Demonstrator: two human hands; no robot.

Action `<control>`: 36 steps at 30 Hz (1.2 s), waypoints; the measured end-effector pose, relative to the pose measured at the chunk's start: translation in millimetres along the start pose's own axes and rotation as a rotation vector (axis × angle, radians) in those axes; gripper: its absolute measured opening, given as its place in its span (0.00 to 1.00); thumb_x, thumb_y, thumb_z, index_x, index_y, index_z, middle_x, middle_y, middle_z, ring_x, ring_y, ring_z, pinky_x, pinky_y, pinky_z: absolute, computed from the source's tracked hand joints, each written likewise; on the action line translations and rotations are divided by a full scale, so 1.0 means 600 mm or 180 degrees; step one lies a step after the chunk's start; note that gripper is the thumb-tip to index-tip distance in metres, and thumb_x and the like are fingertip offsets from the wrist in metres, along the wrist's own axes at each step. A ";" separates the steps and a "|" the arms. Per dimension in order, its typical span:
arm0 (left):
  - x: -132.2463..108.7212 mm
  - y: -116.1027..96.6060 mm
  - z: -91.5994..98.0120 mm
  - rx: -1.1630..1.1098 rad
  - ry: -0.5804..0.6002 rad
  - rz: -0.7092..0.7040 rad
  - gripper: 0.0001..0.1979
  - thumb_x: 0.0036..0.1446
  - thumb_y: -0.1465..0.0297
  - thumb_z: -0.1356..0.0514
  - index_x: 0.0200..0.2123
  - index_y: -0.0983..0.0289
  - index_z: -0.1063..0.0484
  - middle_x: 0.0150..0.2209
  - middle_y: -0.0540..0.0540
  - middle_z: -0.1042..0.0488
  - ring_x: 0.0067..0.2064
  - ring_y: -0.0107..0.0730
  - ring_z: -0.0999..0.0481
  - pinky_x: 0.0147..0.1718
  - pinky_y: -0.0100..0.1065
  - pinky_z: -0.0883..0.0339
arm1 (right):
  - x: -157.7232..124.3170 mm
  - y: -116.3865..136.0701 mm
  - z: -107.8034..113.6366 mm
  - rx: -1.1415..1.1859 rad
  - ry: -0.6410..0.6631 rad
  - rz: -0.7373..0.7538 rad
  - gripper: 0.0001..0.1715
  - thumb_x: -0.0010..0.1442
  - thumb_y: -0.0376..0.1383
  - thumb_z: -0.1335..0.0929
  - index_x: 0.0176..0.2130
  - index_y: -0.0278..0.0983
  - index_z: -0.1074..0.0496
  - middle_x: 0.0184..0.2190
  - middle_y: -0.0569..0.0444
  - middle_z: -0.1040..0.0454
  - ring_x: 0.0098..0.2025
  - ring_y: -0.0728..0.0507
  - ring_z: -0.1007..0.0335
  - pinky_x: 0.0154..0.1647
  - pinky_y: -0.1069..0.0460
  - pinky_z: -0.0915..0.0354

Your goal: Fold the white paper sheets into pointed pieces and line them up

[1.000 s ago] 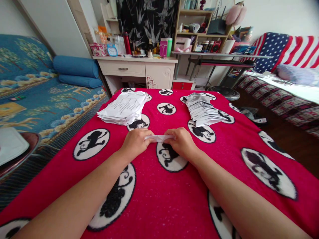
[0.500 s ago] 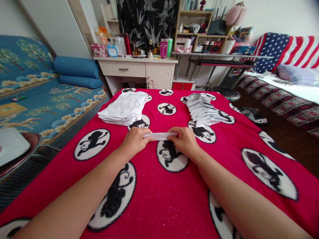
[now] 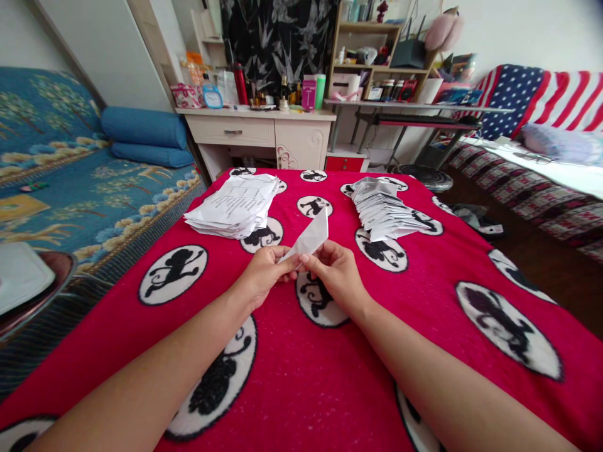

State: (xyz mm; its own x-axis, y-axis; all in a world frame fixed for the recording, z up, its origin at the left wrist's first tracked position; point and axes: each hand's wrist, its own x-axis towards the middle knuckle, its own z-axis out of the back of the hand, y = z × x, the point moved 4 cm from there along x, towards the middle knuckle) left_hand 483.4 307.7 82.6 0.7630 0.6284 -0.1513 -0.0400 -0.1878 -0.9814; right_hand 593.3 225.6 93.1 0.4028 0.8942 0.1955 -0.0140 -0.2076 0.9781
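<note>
A folded sheet of white paper [image 3: 308,241] is held up between both hands, its pointed end tilting to the upper right. My left hand [image 3: 269,270] is closed on its lower left end. Fingers and thumb of my right hand [image 3: 333,269] pinch its lower edge, close beside the left fingertips. To the far left lies a pile of flat printed sheets [image 3: 235,204]. At the far right a row of folded papers [image 3: 386,210] overlaps in a fanned stack. The fingers partly hide the paper's bottom edge.
A red cloth with monkey prints [image 3: 306,389] covers the surface under my hands. Behind it stands a white dresser [image 3: 245,130] with bottles and boxes. A blue patterned sofa [image 3: 94,194] is at left, and a round tray [image 3: 61,276] sits at the left edge.
The paper was a narrow horizontal strip stretched between my hands; now it is turned up diagonally with a point showing. My hands have come closer together.
</note>
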 end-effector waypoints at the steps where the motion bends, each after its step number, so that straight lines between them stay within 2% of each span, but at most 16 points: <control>1: 0.000 0.000 0.000 -0.0014 0.0041 0.0012 0.21 0.41 0.55 0.30 0.27 0.67 0.28 0.23 0.49 0.29 0.23 0.20 0.35 0.23 0.24 0.44 | -0.002 0.001 -0.003 -0.0034 -0.0003 0.0032 0.18 0.50 0.48 0.27 0.28 0.37 0.31 0.23 0.56 0.26 0.25 0.48 0.30 0.25 0.55 0.37; 7: -0.001 0.002 -0.001 0.0198 0.0271 -0.0051 0.21 0.45 0.54 0.32 0.26 0.68 0.28 0.23 0.50 0.29 0.21 0.19 0.36 0.19 0.24 0.49 | -0.010 0.005 -0.008 -0.0148 0.0160 -0.0024 0.15 0.55 0.45 0.30 0.28 0.36 0.29 0.22 0.57 0.27 0.23 0.50 0.33 0.22 0.56 0.42; 11: -0.004 0.000 -0.010 0.0343 0.0437 -0.0195 0.19 0.50 0.55 0.35 0.28 0.67 0.28 0.24 0.51 0.27 0.22 0.20 0.34 0.20 0.24 0.47 | -0.010 0.006 -0.005 -0.0102 0.0107 -0.0123 0.16 0.57 0.42 0.32 0.23 0.36 0.31 0.17 0.59 0.31 0.19 0.53 0.40 0.19 0.57 0.45; 14: -0.005 -0.004 -0.016 0.0457 0.0468 -0.0320 0.17 0.51 0.57 0.35 0.30 0.67 0.29 0.23 0.50 0.27 0.22 0.22 0.33 0.21 0.24 0.44 | -0.009 -0.001 0.001 -0.0079 -0.0072 -0.0225 0.16 0.56 0.40 0.32 0.21 0.36 0.33 0.14 0.60 0.35 0.16 0.54 0.45 0.17 0.57 0.48; 17: -0.006 -0.008 -0.018 0.0685 0.0482 -0.0469 0.15 0.52 0.59 0.36 0.29 0.67 0.29 0.21 0.50 0.27 0.20 0.21 0.34 0.20 0.24 0.43 | -0.007 -0.006 0.008 -0.0309 -0.0270 -0.0235 0.22 0.57 0.45 0.33 0.18 0.36 0.35 0.13 0.59 0.37 0.15 0.53 0.46 0.16 0.57 0.49; 21: -0.007 -0.009 -0.021 0.1005 0.0555 -0.0454 0.14 0.55 0.61 0.40 0.26 0.67 0.32 0.19 0.49 0.29 0.16 0.20 0.38 0.16 0.24 0.47 | -0.004 -0.003 0.024 -0.0809 -0.0597 -0.0162 0.32 0.61 0.52 0.37 0.15 0.35 0.37 0.11 0.58 0.39 0.14 0.53 0.47 0.15 0.57 0.52; 24: -0.008 -0.008 -0.021 0.1196 0.0579 -0.0376 0.13 0.56 0.62 0.43 0.25 0.65 0.34 0.17 0.46 0.32 0.14 0.19 0.41 0.14 0.24 0.51 | -0.002 0.007 0.038 -0.1055 -0.0807 -0.0028 0.30 0.60 0.52 0.36 0.16 0.35 0.36 0.12 0.58 0.38 0.14 0.54 0.47 0.15 0.57 0.54; 27: -0.006 -0.008 -0.010 0.1710 0.0316 -0.0475 0.15 0.57 0.62 0.43 0.23 0.65 0.33 0.14 0.45 0.35 0.14 0.20 0.41 0.15 0.24 0.49 | 0.003 0.010 0.052 -0.1068 -0.0798 0.0110 0.27 0.60 0.49 0.35 0.17 0.35 0.36 0.13 0.59 0.37 0.16 0.53 0.45 0.16 0.57 0.52; 30: -0.002 -0.015 0.012 0.2498 -0.0299 -0.0977 0.17 0.56 0.62 0.41 0.19 0.65 0.31 0.15 0.48 0.32 0.18 0.25 0.34 0.20 0.27 0.42 | 0.012 0.001 0.066 -0.0866 -0.0701 0.0247 0.17 0.56 0.43 0.32 0.23 0.35 0.30 0.18 0.57 0.31 0.21 0.50 0.37 0.22 0.56 0.42; 33: -0.001 -0.023 0.033 0.2873 -0.0849 -0.1753 0.09 0.56 0.65 0.39 0.28 0.63 0.22 0.27 0.52 0.21 0.29 0.31 0.24 0.31 0.30 0.33 | 0.020 -0.009 0.082 -0.0875 -0.0800 0.0342 0.07 0.51 0.37 0.31 0.30 0.35 0.25 0.26 0.54 0.24 0.29 0.47 0.30 0.32 0.54 0.35; 36: 0.004 -0.022 0.049 0.2934 -0.1058 -0.2178 0.09 0.57 0.70 0.40 0.39 0.61 0.21 0.38 0.54 0.19 0.39 0.34 0.22 0.41 0.33 0.31 | 0.022 -0.011 0.089 -0.1333 -0.0877 0.0387 0.10 0.48 0.31 0.34 0.32 0.35 0.23 0.30 0.53 0.22 0.33 0.45 0.29 0.38 0.52 0.34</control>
State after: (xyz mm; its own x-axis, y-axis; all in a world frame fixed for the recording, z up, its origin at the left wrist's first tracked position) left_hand 466.9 333.7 91.6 0.6074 0.5770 0.5459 -0.2417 0.7889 -0.5650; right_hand 647.5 217.8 85.3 0.6009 0.7240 0.3388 -0.4184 -0.0763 0.9050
